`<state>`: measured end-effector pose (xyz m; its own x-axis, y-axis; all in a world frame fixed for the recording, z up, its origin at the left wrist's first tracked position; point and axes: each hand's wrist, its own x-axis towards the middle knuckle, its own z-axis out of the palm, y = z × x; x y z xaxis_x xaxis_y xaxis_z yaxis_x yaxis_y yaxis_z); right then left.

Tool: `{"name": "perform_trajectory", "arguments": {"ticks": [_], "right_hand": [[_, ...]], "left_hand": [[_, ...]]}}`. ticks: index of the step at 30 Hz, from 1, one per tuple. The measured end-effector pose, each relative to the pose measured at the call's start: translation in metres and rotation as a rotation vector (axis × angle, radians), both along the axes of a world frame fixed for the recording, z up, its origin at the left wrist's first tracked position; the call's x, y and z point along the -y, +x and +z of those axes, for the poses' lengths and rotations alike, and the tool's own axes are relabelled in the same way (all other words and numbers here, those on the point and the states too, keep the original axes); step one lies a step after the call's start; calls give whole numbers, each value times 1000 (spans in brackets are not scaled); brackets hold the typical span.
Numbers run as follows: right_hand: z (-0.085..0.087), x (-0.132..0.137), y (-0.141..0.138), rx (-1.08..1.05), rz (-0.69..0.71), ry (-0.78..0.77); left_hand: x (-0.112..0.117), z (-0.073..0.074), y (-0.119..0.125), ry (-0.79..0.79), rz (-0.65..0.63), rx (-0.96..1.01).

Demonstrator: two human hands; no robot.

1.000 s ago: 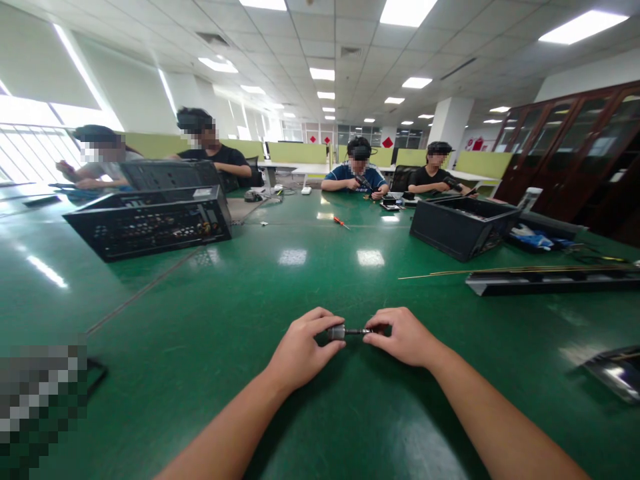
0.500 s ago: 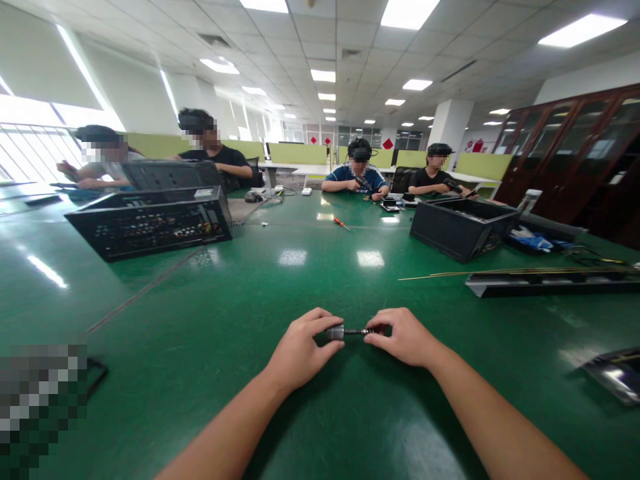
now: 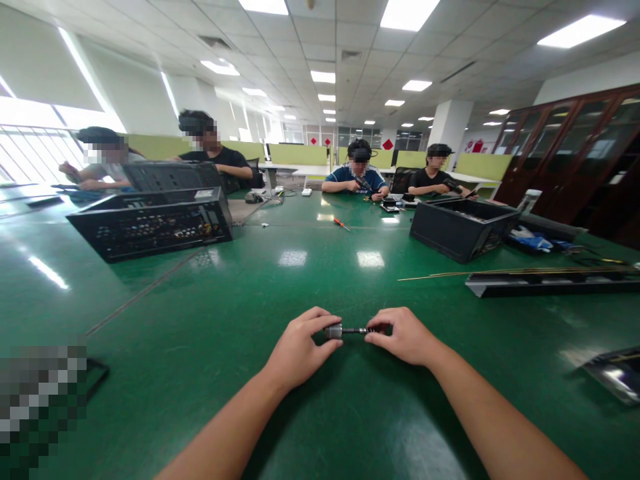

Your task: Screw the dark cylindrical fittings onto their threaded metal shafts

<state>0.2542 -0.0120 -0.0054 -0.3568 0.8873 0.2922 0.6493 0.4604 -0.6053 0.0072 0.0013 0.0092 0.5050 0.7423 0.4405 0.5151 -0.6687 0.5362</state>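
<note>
Between my two hands, just over the green table, lies a small metal part made of a grey cylinder point(image 3: 333, 331) with a thin dark shaft point(image 3: 354, 331) running out to the right. My left hand point(image 3: 303, 347) is closed around the cylinder, thumb below and fingers above. With thumb and fingertips, my right hand point(image 3: 403, 337) pinches the far end of the shaft, where a ridged, coil-like section shows. That end is partly hidden by my fingers. The part is level, and its exact kind is not clear.
On the green table point(image 3: 225, 373) stand a black computer case point(image 3: 165, 233) at left and another black case point(image 3: 445, 233) at right. An orange screwdriver point(image 3: 341, 224) lies farther back. Dark metal channels point(image 3: 550, 283) lie at right. Several people sit across the table.
My left hand has shifted very slightly left with the cylinder. My right hand has hardly moved and still pinches the shaft end.
</note>
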Motion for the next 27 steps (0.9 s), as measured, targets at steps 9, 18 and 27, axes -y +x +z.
{"name": "perform_trajectory", "arguments": {"ticks": [9, 18, 27], "right_hand": [[-1, -1, 1, 14, 1, -2], [-1, -2, 3, 3, 0, -11], [-3, -3, 3, 4, 4, -35]], "left_hand": [[0, -1, -1, -21, 9, -11], [-1, -2, -2, -23, 8, -4], [-5, 0, -5, -15, 33, -17]]}}
